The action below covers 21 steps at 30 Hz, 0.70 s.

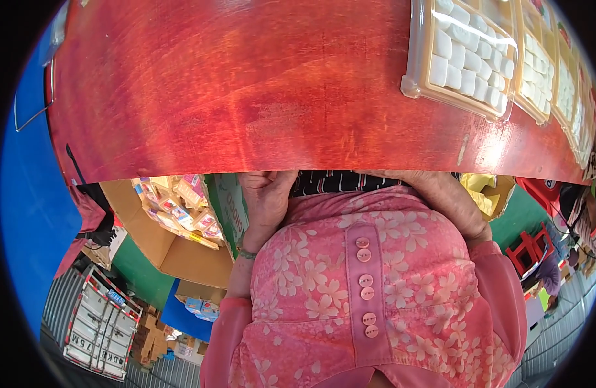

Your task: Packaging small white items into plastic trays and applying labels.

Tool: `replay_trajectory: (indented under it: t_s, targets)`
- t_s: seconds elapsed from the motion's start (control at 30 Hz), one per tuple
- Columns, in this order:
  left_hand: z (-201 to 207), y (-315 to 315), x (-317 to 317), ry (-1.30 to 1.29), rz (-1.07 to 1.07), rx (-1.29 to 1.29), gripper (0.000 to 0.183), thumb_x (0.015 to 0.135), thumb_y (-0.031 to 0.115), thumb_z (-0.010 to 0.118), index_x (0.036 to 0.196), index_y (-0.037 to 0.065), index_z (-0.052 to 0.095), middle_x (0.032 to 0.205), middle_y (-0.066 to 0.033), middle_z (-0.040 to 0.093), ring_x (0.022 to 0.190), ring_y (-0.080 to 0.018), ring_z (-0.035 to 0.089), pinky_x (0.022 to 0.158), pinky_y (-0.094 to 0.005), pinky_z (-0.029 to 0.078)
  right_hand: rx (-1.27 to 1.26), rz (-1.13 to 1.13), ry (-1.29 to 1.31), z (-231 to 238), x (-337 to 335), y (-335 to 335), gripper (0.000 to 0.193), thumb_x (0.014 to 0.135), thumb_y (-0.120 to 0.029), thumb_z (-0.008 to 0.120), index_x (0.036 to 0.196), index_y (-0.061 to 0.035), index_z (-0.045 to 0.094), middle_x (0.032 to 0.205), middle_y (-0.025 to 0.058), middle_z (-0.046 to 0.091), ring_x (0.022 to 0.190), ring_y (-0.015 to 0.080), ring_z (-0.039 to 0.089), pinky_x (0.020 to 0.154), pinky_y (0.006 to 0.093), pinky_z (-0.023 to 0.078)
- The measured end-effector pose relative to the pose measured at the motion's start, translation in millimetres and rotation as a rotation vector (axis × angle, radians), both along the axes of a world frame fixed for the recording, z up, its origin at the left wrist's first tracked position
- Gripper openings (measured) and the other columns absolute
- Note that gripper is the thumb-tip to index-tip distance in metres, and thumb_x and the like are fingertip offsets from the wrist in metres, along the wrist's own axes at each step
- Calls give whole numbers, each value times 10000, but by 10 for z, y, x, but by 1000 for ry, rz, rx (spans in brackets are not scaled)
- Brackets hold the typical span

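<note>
Below the near edge of the red tabletop, my left hand is bent in front of my lap, beside a green carton panel. The table edge hides most of its fingers. My right hand reaches inward under the same edge, next to dark striped cloth; its fingers are also covered. Whether either hand holds anything does not show. I wear a pink floral apron with pink sleeves. On the table at the far right, clear-lidded trays hold several white pieces like marshmallows.
An open cardboard box with small wrapped packets stands at my left. Another box at my right contains yellow wrapping. A blue surface lies far left. A white truck and red stool are in the background.
</note>
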<state>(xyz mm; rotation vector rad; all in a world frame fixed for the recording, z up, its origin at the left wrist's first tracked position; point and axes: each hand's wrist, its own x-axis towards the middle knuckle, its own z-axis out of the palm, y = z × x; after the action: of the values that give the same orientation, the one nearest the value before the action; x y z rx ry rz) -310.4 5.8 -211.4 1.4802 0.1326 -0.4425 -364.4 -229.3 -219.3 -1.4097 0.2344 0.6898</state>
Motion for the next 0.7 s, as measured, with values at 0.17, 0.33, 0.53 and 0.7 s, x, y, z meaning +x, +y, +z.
replay_trajectory:
  t_s: [0.17, 0.33, 0.53, 0.7]
  targets:
    - [80, -79, -9, 185, -4, -76, 115, 790, -19, 681, 903, -9, 662, 887, -26, 652, 826, -93, 586, 733, -245, 460, 18, -99, 21, -107, -64, 7, 505, 963, -441, 371, 1387, -169, 332, 1398, 52, 401, 1274, 176, 394, 1065, 382, 341]
    - [56, -82, -2, 157, -18, -73, 128, 791, -21, 676, 918, -20, 656, 898, -41, 655, 835, -111, 595, 745, -260, 466, -16, -143, 4, -285, -247, -43, 464, 963, -355, 431, 1379, -164, 355, 1381, 45, 427, 1264, 167, 407, 1048, 362, 366]
    - [49, -47, -5, 58, -61, -29, 98, 794, -14, 676, 889, -19, 655, 858, -34, 647, 803, -102, 585, 715, -256, 461, 638, -617, 323, -36, -159, 24, 493, 947, -340, 478, 1378, -136, 353, 1380, 61, 430, 1259, 159, 415, 1056, 337, 364]
    - [137, -55, 34, -180, -224, 209, 72, 811, 23, 675, 862, -24, 657, 832, -47, 656, 776, -107, 589, 687, -264, 466, -124, -50, -12, 67, -30, 47, 533, 956, -425, 389, 1390, -124, 314, 1405, 79, 377, 1285, 192, 374, 1076, 378, 330]
